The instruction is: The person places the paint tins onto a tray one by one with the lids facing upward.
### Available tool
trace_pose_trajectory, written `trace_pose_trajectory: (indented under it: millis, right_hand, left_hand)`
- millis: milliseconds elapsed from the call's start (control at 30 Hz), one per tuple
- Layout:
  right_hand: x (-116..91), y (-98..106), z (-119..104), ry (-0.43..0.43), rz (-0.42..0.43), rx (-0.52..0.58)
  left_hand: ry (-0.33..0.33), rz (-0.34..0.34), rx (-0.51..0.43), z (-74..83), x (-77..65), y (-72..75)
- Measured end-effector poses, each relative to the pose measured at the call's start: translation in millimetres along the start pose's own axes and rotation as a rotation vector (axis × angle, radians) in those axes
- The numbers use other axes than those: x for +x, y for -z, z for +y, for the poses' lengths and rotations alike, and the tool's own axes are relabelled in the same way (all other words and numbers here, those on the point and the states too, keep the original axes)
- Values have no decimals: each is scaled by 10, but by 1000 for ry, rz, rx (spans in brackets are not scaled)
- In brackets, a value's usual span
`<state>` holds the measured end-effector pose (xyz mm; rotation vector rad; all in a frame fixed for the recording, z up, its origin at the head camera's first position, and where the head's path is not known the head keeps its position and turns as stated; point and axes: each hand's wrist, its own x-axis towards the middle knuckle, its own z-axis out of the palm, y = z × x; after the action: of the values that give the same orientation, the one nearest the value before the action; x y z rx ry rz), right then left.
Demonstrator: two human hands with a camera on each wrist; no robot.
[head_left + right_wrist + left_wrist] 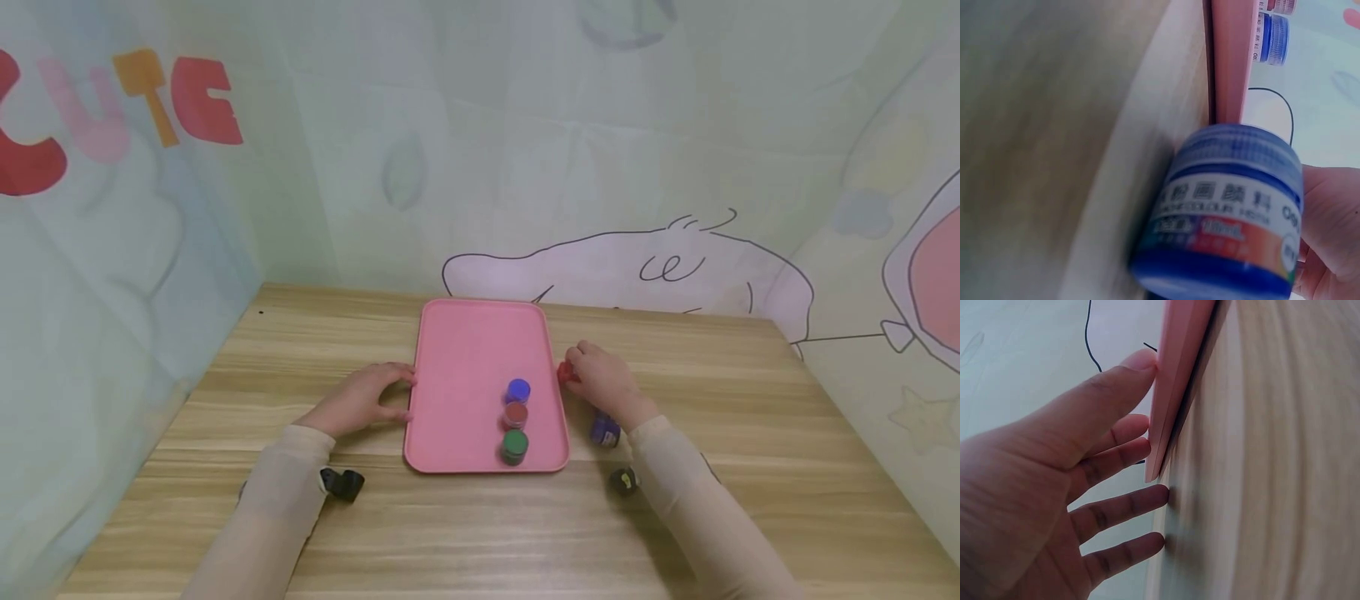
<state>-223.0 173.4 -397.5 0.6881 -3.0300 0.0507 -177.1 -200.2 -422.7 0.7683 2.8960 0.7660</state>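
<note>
Head view: pink tray (pixel 465 358), flat on the wood-grain counter (pixel 450 533); landmark for all positions below.
Jars on the tray: blue jar (pixel 517 391), red-brown jar (pixel 515 415) and green jar (pixel 514 447), upright in a row along its right side, the blue one farthest from the person, the green one close to the tray's near edge.
Left hand (pixel 358 403): at the tray's left edge; grip wide, thumb and fingers apart, fingertips at the rim, nothing held.
Right hand (pixel 604 385): just beyond the tray's right edge; grip narrow, curled fingers holding a small red object (pixel 565 372), mostly covered.
Dark blue jar (pixel 606 431): right of the tray, below the right wrist; on its side, printed label and clear-rimmed lid large in the right wrist view.
Printed backdrop (pixel 360 167): behind the tray, pale green, with coloured letters farther left.
</note>
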Motion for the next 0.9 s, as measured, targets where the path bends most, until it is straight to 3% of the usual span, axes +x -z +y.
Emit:
trace_pose_trajectory:
  millis: [900]
  right_hand:
    - [-94,48,-23,-38,55,126]
  left_hand:
    - [9,-4,-1,15,-12,10]
